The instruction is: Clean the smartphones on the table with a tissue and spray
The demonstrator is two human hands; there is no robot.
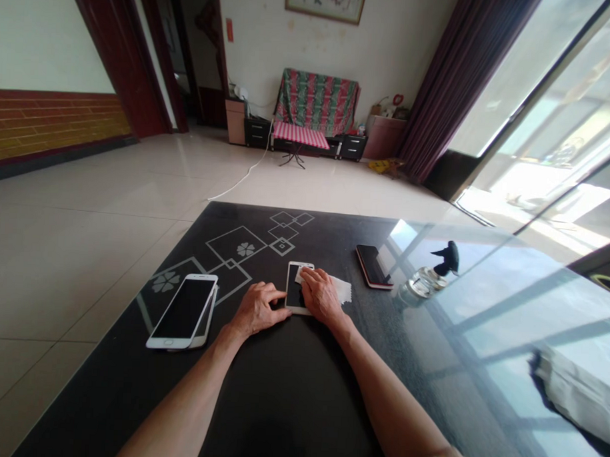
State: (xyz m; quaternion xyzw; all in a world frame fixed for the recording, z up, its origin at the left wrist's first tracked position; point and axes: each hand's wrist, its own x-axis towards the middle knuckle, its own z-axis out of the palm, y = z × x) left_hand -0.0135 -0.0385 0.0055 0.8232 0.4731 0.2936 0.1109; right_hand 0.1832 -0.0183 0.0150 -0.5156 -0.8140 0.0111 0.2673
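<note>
A white phone [295,276] lies face up in the middle of the black glass table [279,401]. My left hand [256,309] grips its left edge with thumb and curled fingers. My right hand [321,294] lies over the phone's right side, fingers pressing a white cloth [341,288] against the screen. Part of the cloth sticks out to the right of that hand.
Two stacked white phones [183,311] lie to the left. A dark phone [374,265] lies to the right, beside a small glass spray bottle [426,279] with a black nozzle. A white bundle [580,381] sits at the right edge. Tiled floor lies beyond the table.
</note>
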